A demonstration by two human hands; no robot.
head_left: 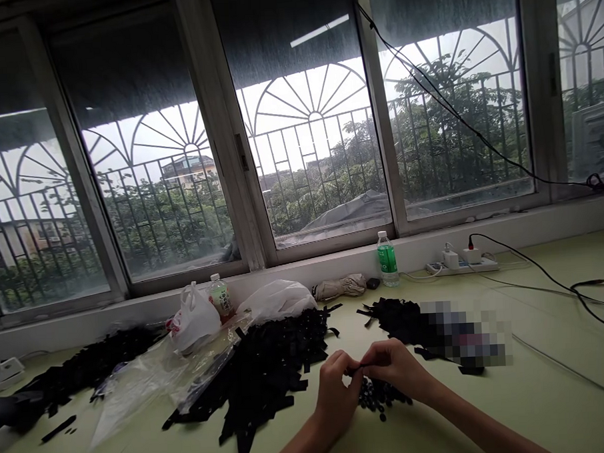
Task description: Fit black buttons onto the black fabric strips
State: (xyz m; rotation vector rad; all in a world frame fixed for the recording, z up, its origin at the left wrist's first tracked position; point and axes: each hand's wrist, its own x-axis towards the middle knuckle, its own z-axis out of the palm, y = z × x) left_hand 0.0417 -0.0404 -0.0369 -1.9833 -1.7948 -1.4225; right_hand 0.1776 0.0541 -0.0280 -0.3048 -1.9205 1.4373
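My left hand (pixel 338 390) and my right hand (pixel 394 367) meet over the table, fingertips pinched together. Between them is a small black piece (pixel 357 369), mostly covered by the fingers, so its exact kind does not show. Just below and behind my hands lies a scatter of small round black parts (pixel 382 404). To the left of my left hand spreads a large heap of short black strips (pixel 268 368). A smaller pile of similar black strips (pixel 399 319) lies beyond my right hand, its right end blurred out.
Behind the big heap are a white plastic bag (pixel 198 314), a drink bottle (pixel 221 298) and clear plastic film (pixel 139 387). A green-labelled bottle (pixel 388 263) stands by the windowsill. A power strip (pixel 466 266) and a black cable (pixel 549 279) lie at the right on the pale table (pixel 554 402).
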